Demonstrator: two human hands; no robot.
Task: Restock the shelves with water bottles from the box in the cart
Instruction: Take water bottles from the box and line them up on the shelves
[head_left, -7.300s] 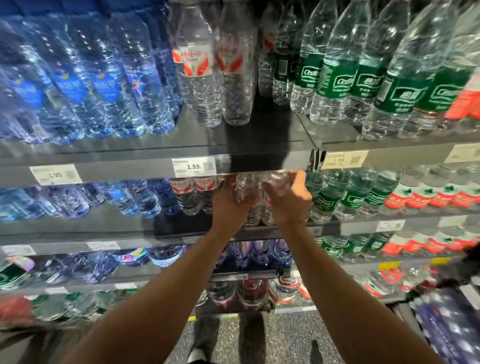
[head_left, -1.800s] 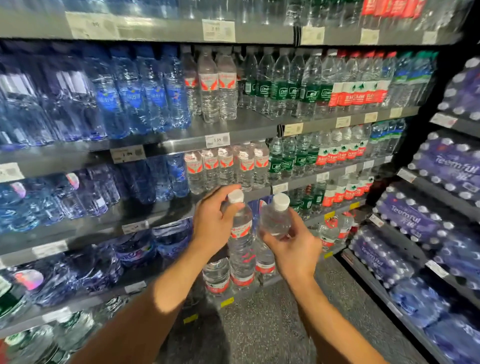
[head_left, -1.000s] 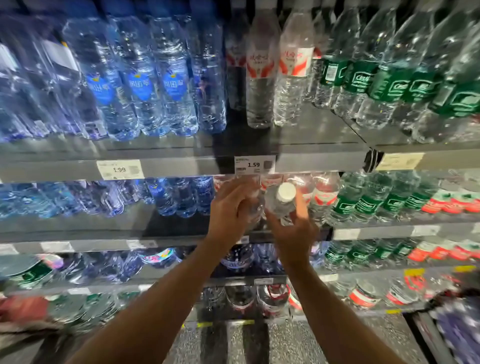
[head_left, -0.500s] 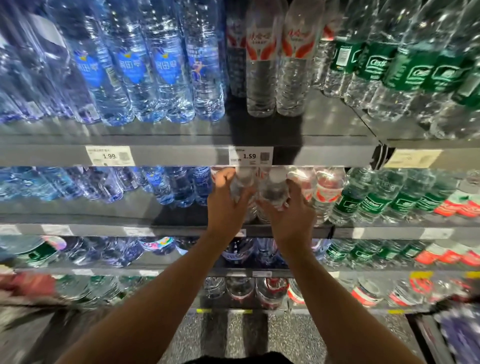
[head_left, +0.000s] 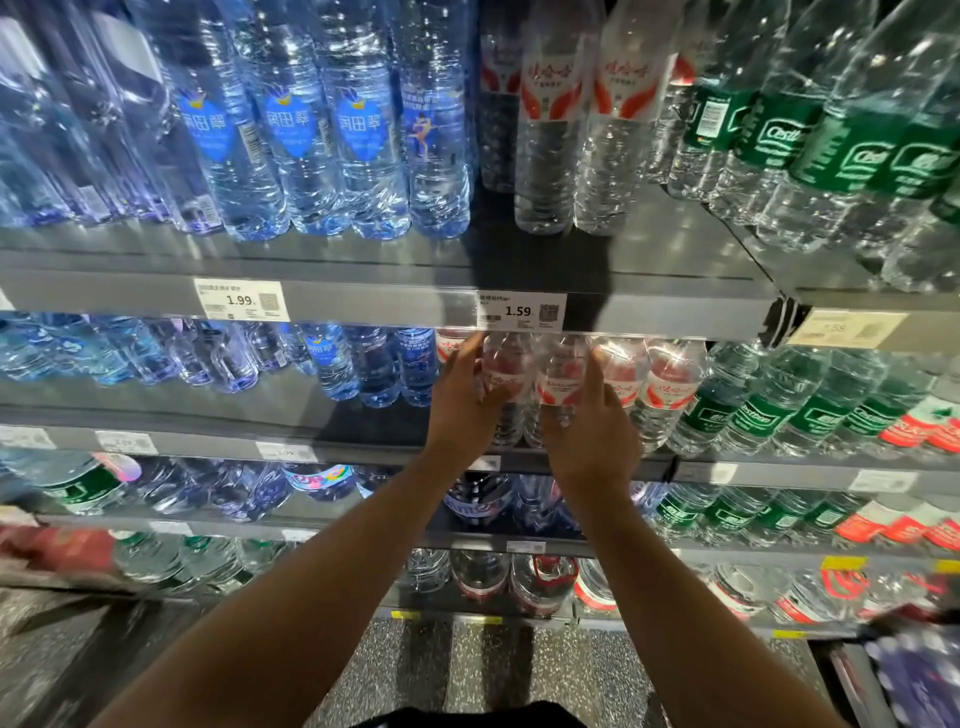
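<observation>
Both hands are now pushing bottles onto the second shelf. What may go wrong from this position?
The left hand and right hand each hold a red-label bottle among packed neighbours; pushing might topple one. The bottle tops sit close under the shelf edge with the 1.59 tag and may catch it.

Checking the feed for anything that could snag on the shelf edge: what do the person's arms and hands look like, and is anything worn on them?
Both forearms are bare up to the frame's lower edge: no sleeves show. The left hand and right hand carry no gloves, and no watch, bracelet or ring shows on the visible backs of hands and wrists. A dark garment edge shows at the bottom centre.
</observation>
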